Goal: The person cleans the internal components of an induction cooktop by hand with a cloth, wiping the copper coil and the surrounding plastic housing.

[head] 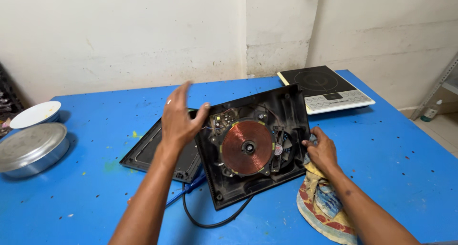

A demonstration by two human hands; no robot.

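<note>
An opened induction cooker base (286, 109) stands tilted on the blue table (372, 145), showing its copper coil (247, 147), circuit board and a small fan. My left hand (179, 118) is raised at the base's left top corner, thumb touching the edge, fingers spread. My right hand (322, 149) grips the base's right edge. The cooker's black top panel (148, 152) lies flat behind and left of the base. A black power cord (210, 221) loops out below.
A second, intact induction cooker (327, 88) sits at the back right. A patterned cloth (319, 204) lies under my right forearm. A metal lidded pan (31, 149) and a white bowl (34, 114) stand at the left edge. A blue-handled tool (183, 192) lies under the base.
</note>
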